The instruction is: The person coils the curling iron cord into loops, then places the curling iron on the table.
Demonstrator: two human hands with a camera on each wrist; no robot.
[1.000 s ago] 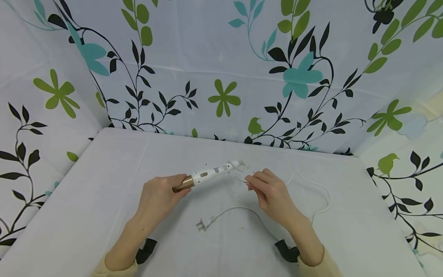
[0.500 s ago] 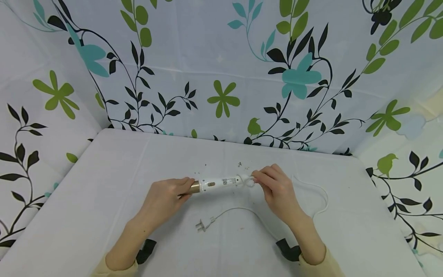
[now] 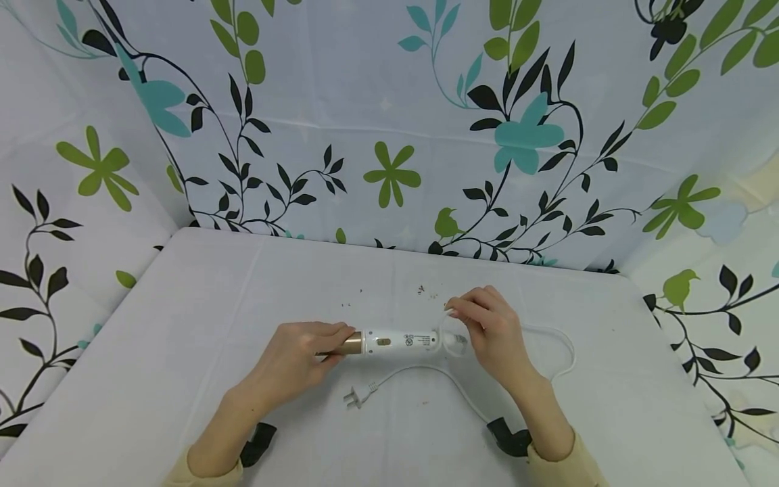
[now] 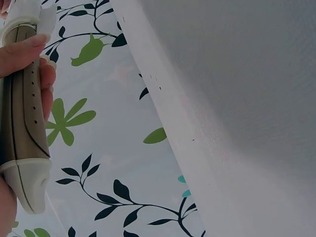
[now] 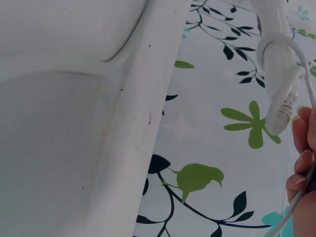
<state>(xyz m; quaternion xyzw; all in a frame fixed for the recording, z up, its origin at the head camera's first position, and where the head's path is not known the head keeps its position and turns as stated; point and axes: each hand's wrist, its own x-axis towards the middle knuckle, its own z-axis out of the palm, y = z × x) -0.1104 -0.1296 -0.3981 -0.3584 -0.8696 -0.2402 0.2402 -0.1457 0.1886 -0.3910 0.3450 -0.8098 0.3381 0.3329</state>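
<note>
A white and gold hair straightener [image 3: 402,340] lies almost level across the middle, above the white table. My left hand [image 3: 298,355] grips its gold section; the thumb [image 4: 24,53] shows on that section in the left wrist view. At the other end, a white cord [image 5: 296,47] loops round the white handle [image 5: 276,29]. My right hand [image 3: 493,331] pinches this cord just beyond the handle's end. In the right wrist view the right fingers [image 5: 301,168] are partly cut off by the frame edge.
The two-pin plug [image 3: 355,399] lies on the white table [image 3: 213,291] nearer me, its cord running right toward the right wrist. Another stretch of cord curves on the table to the right. Small dark specks [image 3: 421,289] lie behind the hands. Leaf-patterned cloth [image 3: 341,88] stands behind.
The hair straightener has turned from slanting to nearly level and moved nearer me. My right hand has shifted slightly right, and the cord now loops round the handle's end.
</note>
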